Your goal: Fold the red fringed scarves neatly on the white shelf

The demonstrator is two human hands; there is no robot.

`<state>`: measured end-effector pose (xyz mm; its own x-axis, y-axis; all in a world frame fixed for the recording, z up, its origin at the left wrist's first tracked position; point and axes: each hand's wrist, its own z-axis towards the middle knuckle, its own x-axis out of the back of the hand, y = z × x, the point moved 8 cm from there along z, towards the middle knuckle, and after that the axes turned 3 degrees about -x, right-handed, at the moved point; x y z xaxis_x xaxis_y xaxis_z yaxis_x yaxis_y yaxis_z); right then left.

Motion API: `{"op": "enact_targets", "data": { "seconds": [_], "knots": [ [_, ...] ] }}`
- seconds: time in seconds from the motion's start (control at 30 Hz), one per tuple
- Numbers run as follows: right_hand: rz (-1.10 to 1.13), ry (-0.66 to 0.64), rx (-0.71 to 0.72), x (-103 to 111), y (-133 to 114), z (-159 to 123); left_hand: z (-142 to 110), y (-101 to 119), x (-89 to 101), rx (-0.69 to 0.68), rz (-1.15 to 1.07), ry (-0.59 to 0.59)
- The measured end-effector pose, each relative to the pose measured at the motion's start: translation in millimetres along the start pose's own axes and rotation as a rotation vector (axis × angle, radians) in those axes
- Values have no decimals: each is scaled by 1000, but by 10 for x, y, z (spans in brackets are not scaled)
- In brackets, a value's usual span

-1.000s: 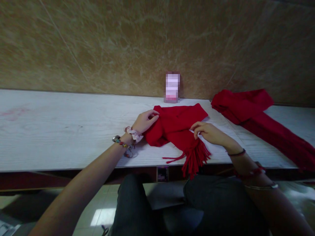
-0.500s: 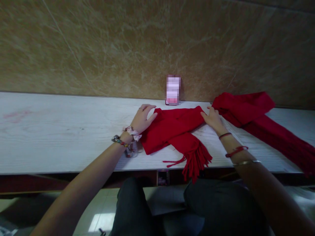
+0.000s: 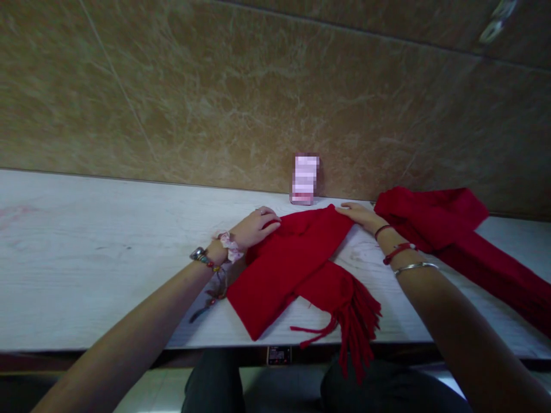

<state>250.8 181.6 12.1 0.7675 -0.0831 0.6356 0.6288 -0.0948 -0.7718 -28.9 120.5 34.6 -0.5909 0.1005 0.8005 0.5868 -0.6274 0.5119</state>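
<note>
A red scarf (image 3: 297,246) with a fringe (image 3: 361,312) lies folded on the white tabletop, its layers crossing and its fringe hanging over the front edge. My left hand (image 3: 253,226) rests on the scarf's upper left edge, thumb and fingers apart. At the top right corner, my right hand (image 3: 361,215) has its thumb on the fabric and its fingers close beside it; it appears to pinch that corner. A second red scarf (image 3: 434,221), loosely folded, lies just beyond my right hand, with one long end running toward the right front.
A phone with a blurred screen (image 3: 305,179) leans against the brown marbled wall (image 3: 193,103) behind the scarf. The white tabletop (image 3: 86,258) stretches left. Below its front edge a small dark device (image 3: 279,355) shows near my knees.
My right hand has shifted left along with the scarf's top right corner. The scarf's lower left corner now reaches nearer the front edge. The whole view has tilted upward.
</note>
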Motion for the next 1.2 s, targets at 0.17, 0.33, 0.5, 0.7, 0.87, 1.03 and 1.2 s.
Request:
{"op": "enact_targets", "data": {
  "seconds": [0.17,0.33,0.5,0.7,0.87,1.03,1.2],
  "knots": [
    [121,-282,36,-222,-113,-82,-184,-402,31,263,-273,-83],
    [275,-274,96,-129,-102,-83,-258,-383,237,338,-624,35],
    [5,9,161,-63,-172,13,-279,-577,200,460,-408,36],
    [-248,167,403,-203,-672,-660,-278,-502,309,327,-73,154],
    [-539,-190,520,-664,-744,-1614,-227,238,104,-144,178,57],
    [-759,-200,527,-856,-684,-1879,-273,382,-364,-191,347,-243],
    [-954,-135,566,-945,-737,-1883,-170,246,-212,-44,320,-67]
  ]
}}
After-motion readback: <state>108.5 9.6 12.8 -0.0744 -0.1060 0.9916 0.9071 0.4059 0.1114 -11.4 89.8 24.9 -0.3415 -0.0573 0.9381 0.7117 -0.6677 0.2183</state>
